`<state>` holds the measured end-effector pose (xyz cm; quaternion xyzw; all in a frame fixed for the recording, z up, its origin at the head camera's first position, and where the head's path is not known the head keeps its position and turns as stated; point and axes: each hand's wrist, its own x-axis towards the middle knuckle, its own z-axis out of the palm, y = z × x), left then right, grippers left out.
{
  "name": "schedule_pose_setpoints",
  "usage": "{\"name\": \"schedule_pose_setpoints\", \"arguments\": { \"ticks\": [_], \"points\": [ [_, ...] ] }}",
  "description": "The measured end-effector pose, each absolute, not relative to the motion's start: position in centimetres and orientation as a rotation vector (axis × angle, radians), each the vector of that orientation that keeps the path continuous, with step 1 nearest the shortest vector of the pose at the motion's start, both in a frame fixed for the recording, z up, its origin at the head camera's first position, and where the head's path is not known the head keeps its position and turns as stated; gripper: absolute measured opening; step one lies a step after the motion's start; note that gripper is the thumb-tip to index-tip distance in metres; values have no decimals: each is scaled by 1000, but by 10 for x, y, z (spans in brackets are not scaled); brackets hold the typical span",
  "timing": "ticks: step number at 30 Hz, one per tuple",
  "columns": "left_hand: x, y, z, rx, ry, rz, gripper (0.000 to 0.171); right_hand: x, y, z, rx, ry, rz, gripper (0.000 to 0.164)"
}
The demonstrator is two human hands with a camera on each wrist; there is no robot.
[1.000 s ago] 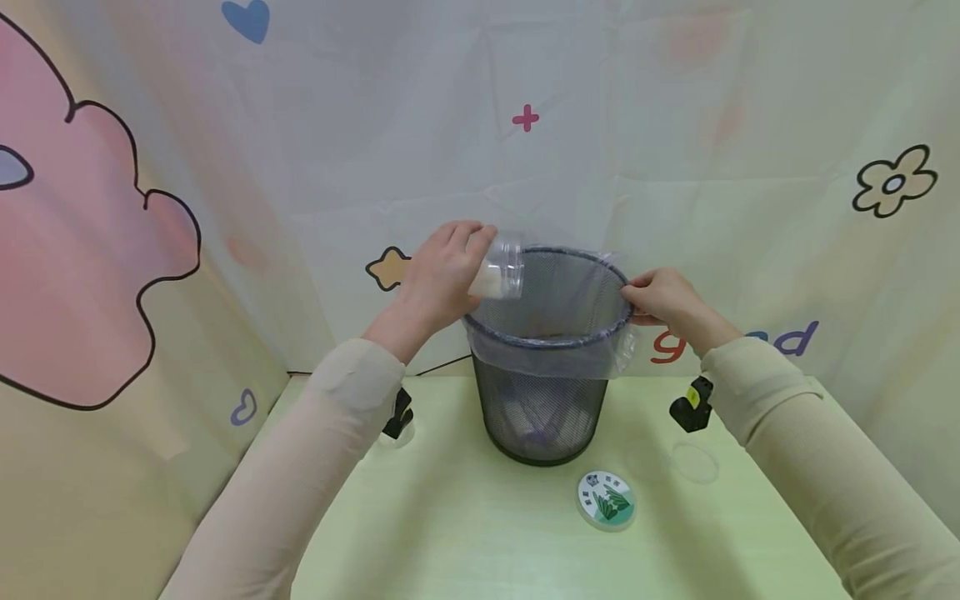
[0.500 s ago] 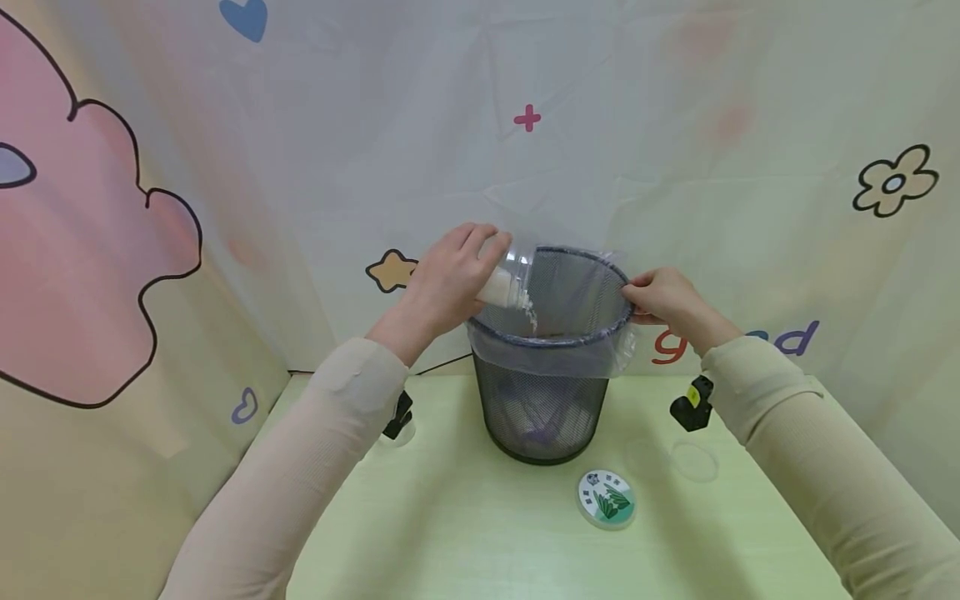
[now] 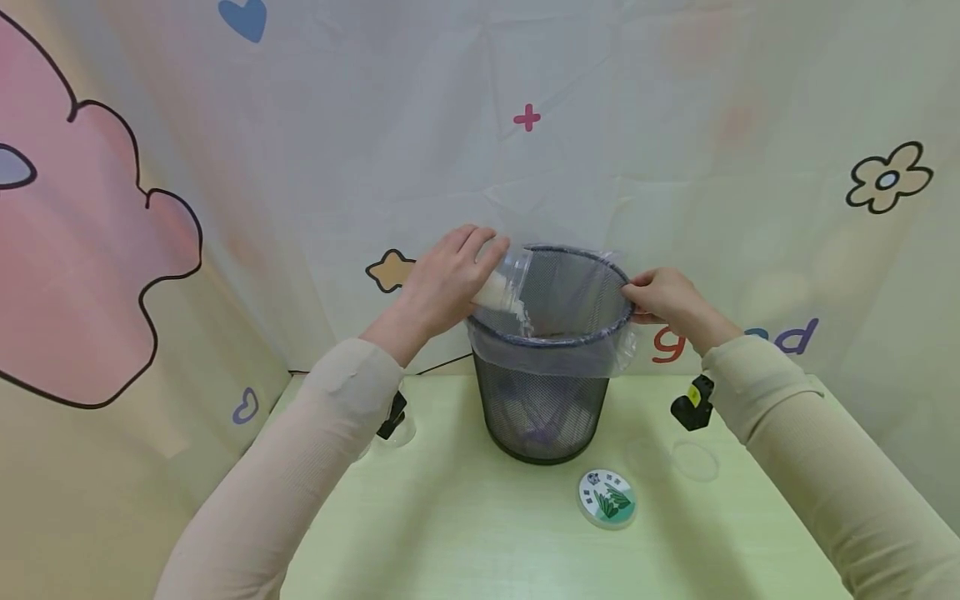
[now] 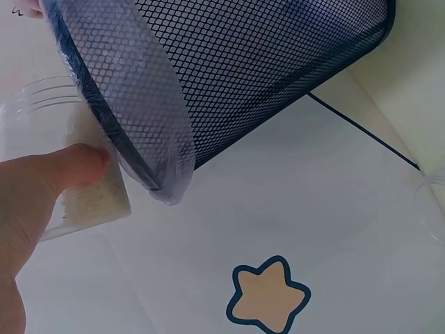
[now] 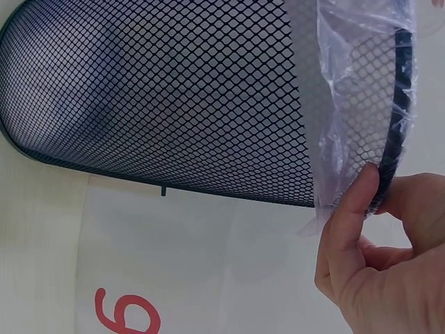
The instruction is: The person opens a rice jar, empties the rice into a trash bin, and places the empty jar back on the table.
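Note:
My left hand (image 3: 450,279) grips a clear plastic jar (image 4: 90,202) tilted over the left rim of a black mesh waste bin (image 3: 543,408). White grains (image 3: 522,317) spill from the jar's mouth into the bin; more of the pale contents shows through the jar wall in the left wrist view. A thin translucent bag (image 3: 555,360) lines the bin and folds down over its rim. At the right side, my right hand (image 3: 663,300) pinches the rim and bag between thumb and fingers, as the right wrist view (image 5: 382,257) also shows.
A round lid (image 3: 607,498) with a green leaf print lies on the pale green table (image 3: 480,533) in front of the bin. Behind the bin hangs a printed curtain (image 3: 435,125). Black wrist devices (image 3: 692,404) hang below both forearms.
My left hand has moved slightly right and tipped the jar mouth-down over the bin, and white grains have begun to pour. My right hand has stayed on the rim.

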<state>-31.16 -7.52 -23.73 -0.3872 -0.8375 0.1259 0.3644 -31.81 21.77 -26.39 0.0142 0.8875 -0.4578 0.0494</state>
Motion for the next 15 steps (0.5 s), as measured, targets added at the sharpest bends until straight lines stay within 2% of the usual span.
{"name": "schedule_pose_setpoints", "arguments": {
  "ticks": [15],
  "points": [
    [-315, -79, -236, -1016, -2105, 346, 63, -321, 217, -264, 24, 2698, -1401, 43]
  ]
}}
